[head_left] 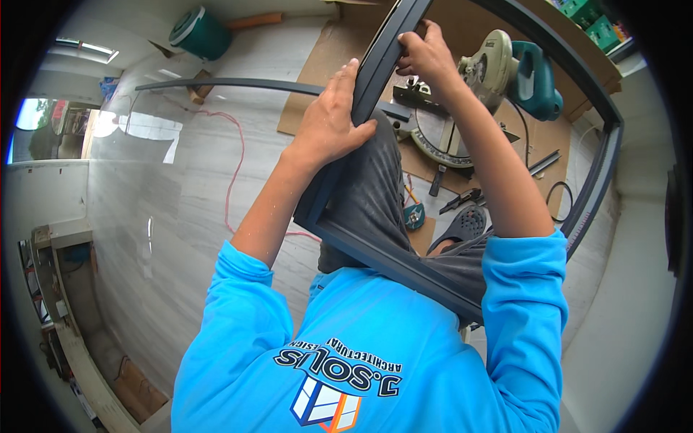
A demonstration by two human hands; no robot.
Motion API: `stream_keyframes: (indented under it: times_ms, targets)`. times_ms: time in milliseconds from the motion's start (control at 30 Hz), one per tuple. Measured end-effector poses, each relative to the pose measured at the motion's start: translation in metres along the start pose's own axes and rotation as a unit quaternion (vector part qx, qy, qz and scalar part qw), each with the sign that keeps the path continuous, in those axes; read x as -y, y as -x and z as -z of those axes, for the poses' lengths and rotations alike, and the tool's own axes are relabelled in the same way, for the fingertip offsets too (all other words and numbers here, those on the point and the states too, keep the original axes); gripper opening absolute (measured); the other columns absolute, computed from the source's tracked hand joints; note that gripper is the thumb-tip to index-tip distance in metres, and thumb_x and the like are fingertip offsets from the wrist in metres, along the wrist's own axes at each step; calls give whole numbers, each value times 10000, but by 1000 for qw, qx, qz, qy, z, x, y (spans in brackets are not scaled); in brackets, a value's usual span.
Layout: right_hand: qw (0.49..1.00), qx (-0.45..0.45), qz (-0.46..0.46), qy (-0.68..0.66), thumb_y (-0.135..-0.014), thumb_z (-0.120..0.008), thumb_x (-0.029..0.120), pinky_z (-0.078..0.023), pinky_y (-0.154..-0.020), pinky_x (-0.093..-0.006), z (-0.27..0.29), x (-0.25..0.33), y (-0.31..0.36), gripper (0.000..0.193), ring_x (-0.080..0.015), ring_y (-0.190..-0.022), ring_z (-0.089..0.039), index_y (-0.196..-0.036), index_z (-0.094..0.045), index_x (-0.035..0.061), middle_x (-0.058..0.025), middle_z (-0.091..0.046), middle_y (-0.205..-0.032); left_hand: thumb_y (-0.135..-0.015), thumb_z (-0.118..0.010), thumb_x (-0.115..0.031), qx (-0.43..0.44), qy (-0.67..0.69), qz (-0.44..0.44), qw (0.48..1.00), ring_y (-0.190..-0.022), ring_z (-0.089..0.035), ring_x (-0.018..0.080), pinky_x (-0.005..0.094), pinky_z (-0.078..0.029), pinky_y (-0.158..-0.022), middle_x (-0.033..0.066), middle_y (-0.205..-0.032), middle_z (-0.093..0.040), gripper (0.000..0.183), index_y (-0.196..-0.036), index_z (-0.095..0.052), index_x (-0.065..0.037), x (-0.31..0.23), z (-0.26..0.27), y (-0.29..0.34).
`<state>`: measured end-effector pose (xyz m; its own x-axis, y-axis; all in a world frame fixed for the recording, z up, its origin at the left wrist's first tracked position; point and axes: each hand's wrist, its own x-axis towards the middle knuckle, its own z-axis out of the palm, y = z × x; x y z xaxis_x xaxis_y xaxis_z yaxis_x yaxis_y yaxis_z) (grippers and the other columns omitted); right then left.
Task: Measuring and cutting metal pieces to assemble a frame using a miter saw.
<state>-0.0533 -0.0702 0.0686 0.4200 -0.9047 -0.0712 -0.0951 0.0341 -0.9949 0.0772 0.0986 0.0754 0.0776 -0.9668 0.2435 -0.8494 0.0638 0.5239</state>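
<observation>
A dark grey rectangular metal frame (380, 68) leans across my lap, its near bar lying over my thighs and its far end running out past the top of the view. My left hand (328, 123) is closed around the left bar, thumb on the near side. Beside that same bar, farther up, my right hand (431, 59) has its fingers bent and pressed together at the inner edge. Whatever is between those fingertips is too small to make out. Through the frame's opening, a miter saw (498, 68) with a teal handle stands on the floor.
Cardboard (307, 94) lies under the saw. Near my sandalled foot (468, 224) are a tape measure (413, 216), a dark hand tool (460, 200) and a black strip loop (559, 200). A long dark bar (216, 82), a pink cord (240, 155) and a green bucket (198, 35) are left.
</observation>
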Motion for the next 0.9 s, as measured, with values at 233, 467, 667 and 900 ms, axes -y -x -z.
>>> stream_keyframes:
  times_ms: [233, 467, 667, 900]
  targets:
    - [915, -165, 214, 300, -848, -591, 285, -493, -912, -468, -4, -8, 4, 709, -377, -1034, -607, -1405, -301, -43, -271, -583, -1124, -763, -663, -215, 8, -10, -8, 1000, -941, -630, 372, 420, -507, -875, 283, -1254, -546, 810, -1455, -311, 15, 10, -8, 2]
    - [739, 150, 564, 335, -825, -638, 307, -451, -770, -394, -29, 6, 3, 299, -268, -750, -579, -653, -562, 74, -73, -551, -691, -734, -677, -176, 14, 43, 18, 999, -906, -631, 417, 441, -504, -791, 254, -1081, -608, 637, -1299, -453, 17, 2, 1, 8]
    - [744, 145, 547, 355, -784, -635, 355, -434, -675, -362, -28, 9, -6, 345, -248, -644, -572, -573, -563, 92, -56, -539, -615, -730, -683, -169, 19, 63, 39, 997, -894, -628, 426, 439, -497, -791, 231, -984, -617, 555, -1221, -496, 10, -4, -1, 5]
    - [749, 139, 542, 354, -765, -629, 340, -444, -683, -356, -27, 10, -11, 324, -238, -660, -597, -554, -571, 101, -47, -559, -613, -743, -686, -174, -40, 104, 21, 994, -868, -632, 384, 433, -497, -763, 187, -948, -606, 474, -1148, -519, 6, -3, -9, -1]
